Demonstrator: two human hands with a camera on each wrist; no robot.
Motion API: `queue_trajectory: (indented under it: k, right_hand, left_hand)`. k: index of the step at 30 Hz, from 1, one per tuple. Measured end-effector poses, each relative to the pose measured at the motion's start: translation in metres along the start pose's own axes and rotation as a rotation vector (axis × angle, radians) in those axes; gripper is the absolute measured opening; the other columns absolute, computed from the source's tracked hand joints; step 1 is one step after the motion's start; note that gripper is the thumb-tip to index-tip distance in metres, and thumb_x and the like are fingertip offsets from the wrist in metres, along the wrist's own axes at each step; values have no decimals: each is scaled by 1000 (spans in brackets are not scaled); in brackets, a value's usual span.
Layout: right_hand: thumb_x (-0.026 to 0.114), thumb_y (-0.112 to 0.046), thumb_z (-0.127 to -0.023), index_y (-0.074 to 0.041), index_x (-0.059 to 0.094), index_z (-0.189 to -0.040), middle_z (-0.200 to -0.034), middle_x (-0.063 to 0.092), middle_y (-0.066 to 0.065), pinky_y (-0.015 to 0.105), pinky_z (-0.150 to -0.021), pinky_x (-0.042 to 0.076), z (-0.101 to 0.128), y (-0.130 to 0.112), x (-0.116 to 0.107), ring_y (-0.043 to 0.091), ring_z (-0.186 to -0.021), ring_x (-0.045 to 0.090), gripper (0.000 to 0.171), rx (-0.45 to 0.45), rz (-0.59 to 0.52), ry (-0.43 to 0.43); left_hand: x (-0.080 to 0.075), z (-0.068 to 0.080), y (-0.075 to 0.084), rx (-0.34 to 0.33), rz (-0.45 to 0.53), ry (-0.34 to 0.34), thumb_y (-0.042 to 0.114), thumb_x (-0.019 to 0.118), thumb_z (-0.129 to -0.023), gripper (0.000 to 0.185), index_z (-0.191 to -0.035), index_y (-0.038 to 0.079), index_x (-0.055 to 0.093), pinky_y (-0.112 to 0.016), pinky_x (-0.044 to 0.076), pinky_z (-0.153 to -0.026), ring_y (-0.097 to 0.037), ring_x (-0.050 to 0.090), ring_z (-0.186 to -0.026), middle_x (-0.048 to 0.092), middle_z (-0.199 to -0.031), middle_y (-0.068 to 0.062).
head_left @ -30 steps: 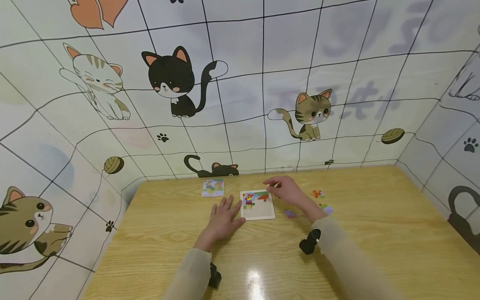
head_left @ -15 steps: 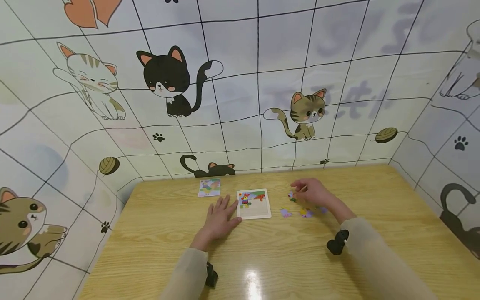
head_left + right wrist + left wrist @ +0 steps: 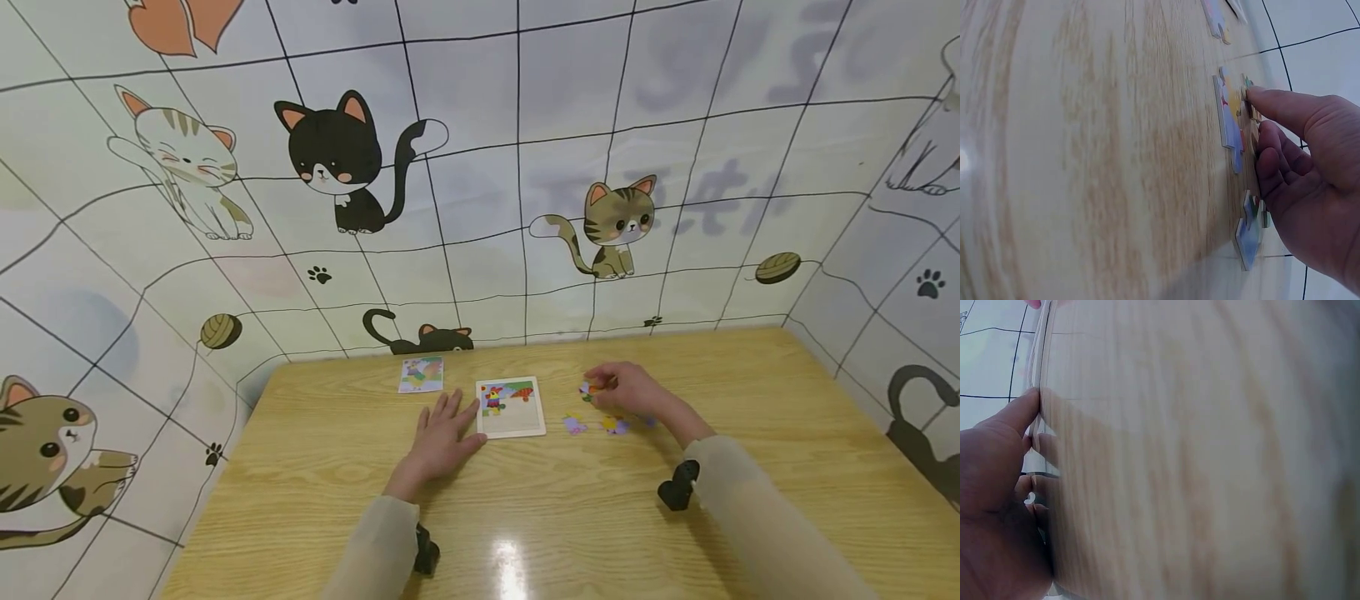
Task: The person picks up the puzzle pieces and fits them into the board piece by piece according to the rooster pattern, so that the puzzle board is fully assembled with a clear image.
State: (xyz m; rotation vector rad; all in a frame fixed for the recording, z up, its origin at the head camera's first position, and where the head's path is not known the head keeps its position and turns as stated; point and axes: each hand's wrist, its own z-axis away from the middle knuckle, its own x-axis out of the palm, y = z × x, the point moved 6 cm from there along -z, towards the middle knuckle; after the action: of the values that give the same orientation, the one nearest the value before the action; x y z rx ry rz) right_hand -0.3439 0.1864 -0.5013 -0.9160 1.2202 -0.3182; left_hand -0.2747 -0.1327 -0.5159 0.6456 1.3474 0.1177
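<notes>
Head view. A pale wooden table [image 3: 525, 517] carries a small square white-framed puzzle board [image 3: 511, 407], partly filled with coloured pieces along its far edge.

Left hand [image 3: 442, 437]: lies flat on the table at the board's 9 o'clock, fingers straight and slightly spread, the fingertips [image 3: 1030, 412] touching the board's left edge. It grips nothing.

Right hand [image 3: 626, 389]: sits at the board's 3 o'clock, well apart from it. Its fingers [image 3: 1272, 109] are curled, with the tips set on a small multicoloured jigsaw piece [image 3: 590, 388] that lies on the table. In the right wrist view the fingertips press on that piece [image 3: 1229, 122]; whether the piece is lifted cannot be told.

Loose purple-and-yellow jigsaw pieces [image 3: 596, 425] lie on the table at the right hand's 7 o'clock, between hand and board, close to the hand.

A small printed picture card [image 3: 421, 374] lies flat at the board's 10 o'clock, near the table's far edge, apart from both hands.

Cat-patterned tiled wall panels [image 3: 480, 167] enclose the table on three sides.
</notes>
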Motion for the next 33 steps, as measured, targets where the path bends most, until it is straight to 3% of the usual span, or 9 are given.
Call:
queue_trajectory:
  k: [11, 16, 24, 33]
  right_hand:
    - [74, -6, -91, 8, 65, -125, -103, 61, 12, 39, -80, 47, 1, -3, -1, 25, -91, 53, 38, -18, 50, -25]
    - [76, -5, -89, 5, 64, -118, -103, 59, 12, 40, -80, 47, 1, -2, -2, 25, -91, 53, 33, 11, 8, -26]
    - [74, 1, -88, 5, 62, -109, -96, 64, 12, 39, -78, 51, -4, -5, -2, 23, -87, 60, 25, -40, -46, -27]
    - [65, 0, -95, 2, 64, -104, -93, 63, 7, 35, -75, 48, -11, -16, 4, 20, -84, 56, 9, -67, -45, -14]
  left_hand:
    - [-1, 2, 6, 11, 13, 8, 40, 58, -104, 63, -157, 10, 43, -68, 4, -118, -45, 10, -154, 20, -167, -22]
    - [-1, 1, 6, 10, 15, 10, 40, 59, -104, 63, -157, 10, 43, -68, 5, -118, -44, 10, -154, 20, -167, -22]
    - [0, 1, 1, -2, 10, 15, 41, 59, -103, 64, -157, 11, 43, -67, 5, -119, -43, 10, -154, 20, -167, -21]
    - [1, -1, 0, 1, 3, 17, 42, 58, -104, 63, -157, 12, 43, -67, 5, -119, -44, 10, -154, 20, -167, -21]
